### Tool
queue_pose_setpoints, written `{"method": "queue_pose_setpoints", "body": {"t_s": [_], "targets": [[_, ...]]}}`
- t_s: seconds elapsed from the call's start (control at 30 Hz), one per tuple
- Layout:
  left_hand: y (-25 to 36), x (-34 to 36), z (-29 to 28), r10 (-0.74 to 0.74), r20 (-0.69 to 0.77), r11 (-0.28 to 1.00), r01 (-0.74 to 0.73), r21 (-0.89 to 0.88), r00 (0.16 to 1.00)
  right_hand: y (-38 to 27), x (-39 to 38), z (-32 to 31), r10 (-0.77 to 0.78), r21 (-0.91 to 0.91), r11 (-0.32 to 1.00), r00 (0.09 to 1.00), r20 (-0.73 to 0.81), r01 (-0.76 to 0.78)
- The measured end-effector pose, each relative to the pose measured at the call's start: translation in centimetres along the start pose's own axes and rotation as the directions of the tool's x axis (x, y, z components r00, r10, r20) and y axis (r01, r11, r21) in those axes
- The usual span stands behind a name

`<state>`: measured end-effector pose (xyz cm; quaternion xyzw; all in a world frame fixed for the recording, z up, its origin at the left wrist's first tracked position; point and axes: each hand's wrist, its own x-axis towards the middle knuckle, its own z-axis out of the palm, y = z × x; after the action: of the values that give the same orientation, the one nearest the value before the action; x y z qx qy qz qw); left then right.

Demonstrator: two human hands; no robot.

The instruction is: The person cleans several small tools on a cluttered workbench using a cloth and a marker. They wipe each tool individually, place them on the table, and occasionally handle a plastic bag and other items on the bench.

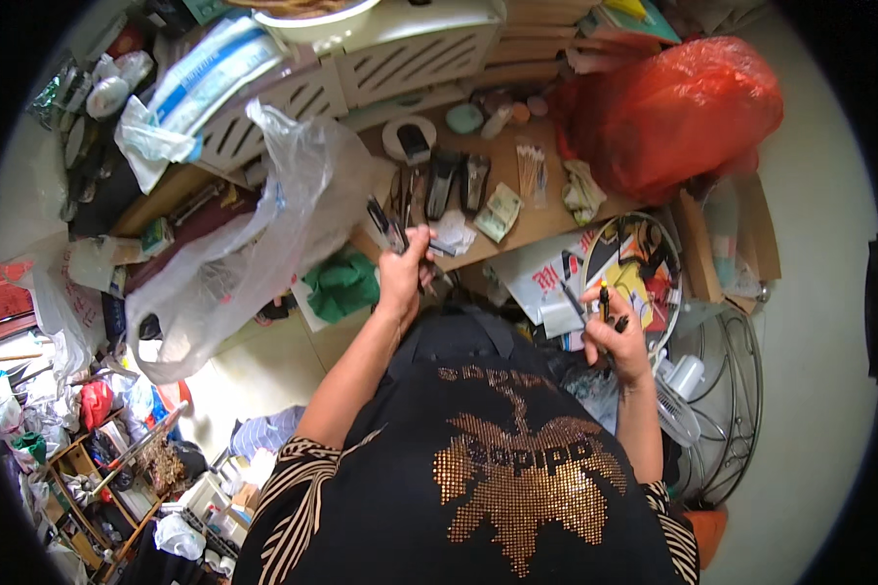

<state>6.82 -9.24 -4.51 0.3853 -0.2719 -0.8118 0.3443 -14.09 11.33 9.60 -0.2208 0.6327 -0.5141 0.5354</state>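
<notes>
My left hand [402, 278] is closed around a bunch of dark pens [386, 226] whose ends stick up past the fingers, close to the table's near edge. Off to the right, my right hand [619, 343] is closed on several slim pens [573, 300], one of them with yellow on it. On the wooden table [505, 156], beyond my left hand, stand two dark cases [441, 185] beside a folded green-and-white paper [498, 213]. Crumpled white paper [453, 234] lies by my left fingers. Below it to the left is a green cloth [341, 287].
A large red plastic bag [688, 122] fills the table's right end, above an open cardboard box [702, 249]. A clear plastic bag [254, 234] sprawls at left. Right of my right hand are a round tray of small items [675, 268] and a white fan [678, 409].
</notes>
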Motion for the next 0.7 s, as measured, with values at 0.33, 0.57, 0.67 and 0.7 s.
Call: {"method": "queue_pose_setpoints", "body": {"t_s": [0.33, 0.57, 0.67, 0.7], "targets": [[-2.4, 2.0, -2.8, 0.357, 0.043, 0.814, -0.333, 0.476, 0.933, 1.4, 5.4, 0.8, -0.042, 0.199, 0.98, 0.973, 0.226, -0.004], [-1.9, 3.0, -4.3, 0.116, -0.1, 0.901, -0.062, 0.43, 0.988, 2.7, 12.8, 2.2, -0.084, 0.208, 0.978, 0.963, 0.257, 0.03], [-2.4, 3.1, -4.2, -0.056, -0.101, 0.911, 0.092, 0.401, 0.993, 4.7, 15.7, 4.8, -0.103, -0.125, 0.984, 0.98, 0.171, 0.126], [-2.6, 3.3, -4.2, -0.074, -0.077, 0.911, 0.098, 0.4, 0.994, 5.3, 16.5, 5.2, -0.06, -0.187, 0.979, 0.989, 0.138, 0.086]]}}
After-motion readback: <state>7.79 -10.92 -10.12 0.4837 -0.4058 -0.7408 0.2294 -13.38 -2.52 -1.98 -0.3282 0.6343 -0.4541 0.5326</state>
